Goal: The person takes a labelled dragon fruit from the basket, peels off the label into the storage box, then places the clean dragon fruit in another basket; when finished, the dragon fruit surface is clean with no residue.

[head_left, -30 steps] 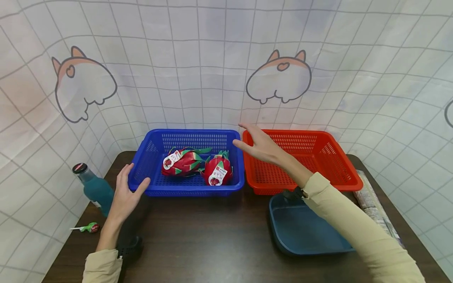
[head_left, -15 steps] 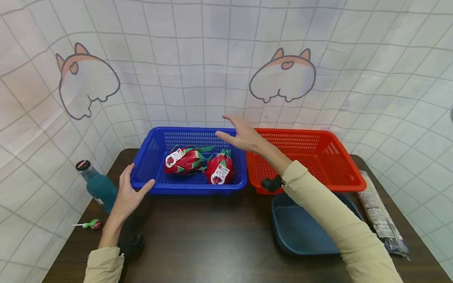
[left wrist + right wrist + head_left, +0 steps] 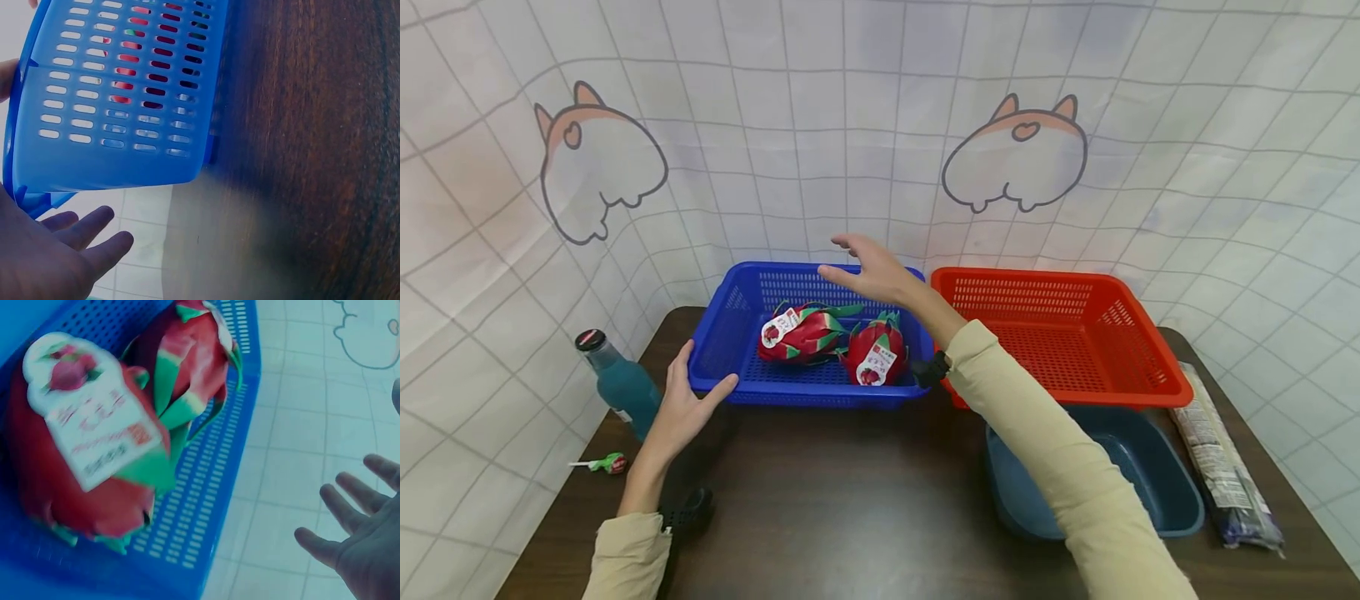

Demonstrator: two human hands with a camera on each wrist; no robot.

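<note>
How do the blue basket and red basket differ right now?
The blue basket holds two dragon fruits; no fruit shows in the red basket. The left hand is at the blue basket's corner; no hand is at the red basket. Both have slotted walls.

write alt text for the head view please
Two red dragon fruits lie in a blue basket, with a person's left hand at its near left corner and right hand hovering near its back edge. A red basket stands to the right, a dark tray in front of that, and a bottle and lollipop on the left.
</note>
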